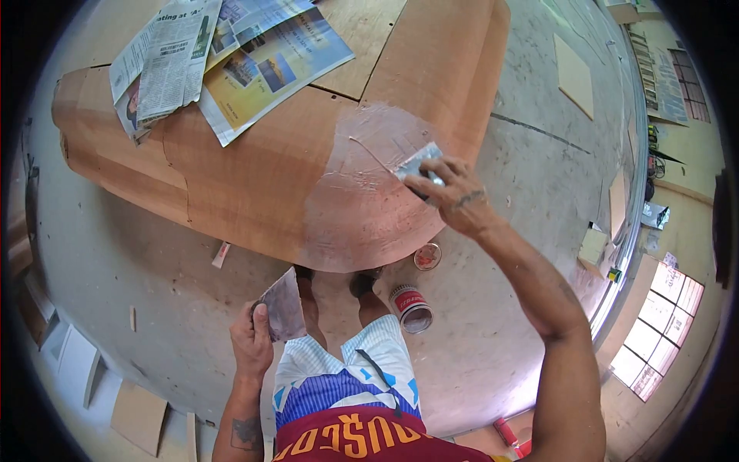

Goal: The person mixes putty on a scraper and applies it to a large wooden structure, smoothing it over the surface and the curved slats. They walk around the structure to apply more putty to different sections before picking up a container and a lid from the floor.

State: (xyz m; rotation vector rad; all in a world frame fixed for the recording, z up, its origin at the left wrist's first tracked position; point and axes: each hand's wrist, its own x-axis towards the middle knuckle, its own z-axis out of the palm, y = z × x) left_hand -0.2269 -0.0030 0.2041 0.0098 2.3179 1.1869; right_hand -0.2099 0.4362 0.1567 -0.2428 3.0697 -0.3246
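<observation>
My right hand grips a flat metal spreader, its edge against the pinkish coated patch on the rounded corner of a large wooden form. A thin ridge of paste runs up and left from the spreader's edge. In my left hand, the thumb presses on a greyish flat board, held tilted beside my leg and away from the form.
Newspaper sheets lie on the form's top. On the floor below its corner are an open can and a small round lid. Wooden panels lie at the right. My feet are under the form's edge.
</observation>
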